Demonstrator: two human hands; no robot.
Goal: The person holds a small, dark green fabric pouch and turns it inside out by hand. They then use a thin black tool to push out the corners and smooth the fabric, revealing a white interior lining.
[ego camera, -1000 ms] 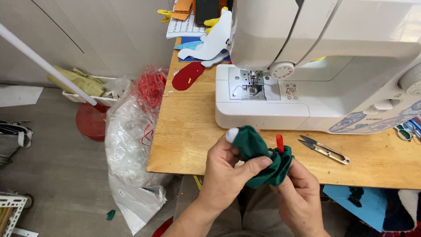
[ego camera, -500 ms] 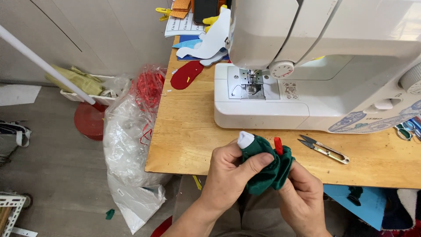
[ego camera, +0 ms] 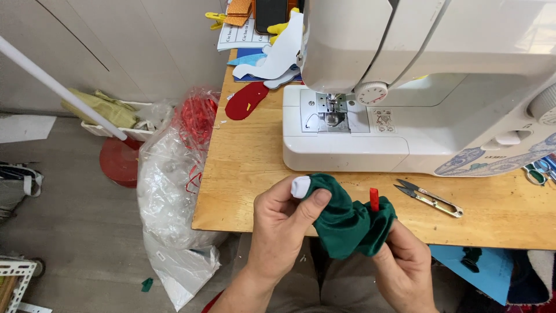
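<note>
Both hands work at the near edge of the wooden desk [ego camera: 249,174]. The left hand [ego camera: 284,223] has its fingers clenched around one end of a bunched green fabric piece [ego camera: 347,223], the thumb pressed flat on the cloth. A small white tip [ego camera: 301,186] pokes out of the fabric just above that thumb, right against the fingertips. The right hand [ego camera: 405,264] grips the other end of the green fabric from below, its fingers curled into the folds. A short red peg-like bit [ego camera: 374,198] stands up out of the cloth just above the right fingers. The fabric itself hangs between the two hands, over the desk's front edge.

Just beyond the right fingers, on the desk, lie small metal thread snips [ego camera: 430,197], apart from the hand. Behind both hands stands a white sewing machine [ego camera: 417,75], its needle plate straight beyond the left fingers. Further back from the left fingers lies a red felt cutout [ego camera: 246,101], with white and blue cutouts [ego camera: 278,58] past it. Out to the left of the left hand, a clear plastic bag [ego camera: 174,191] with red scraps slumps against the desk's side.
</note>
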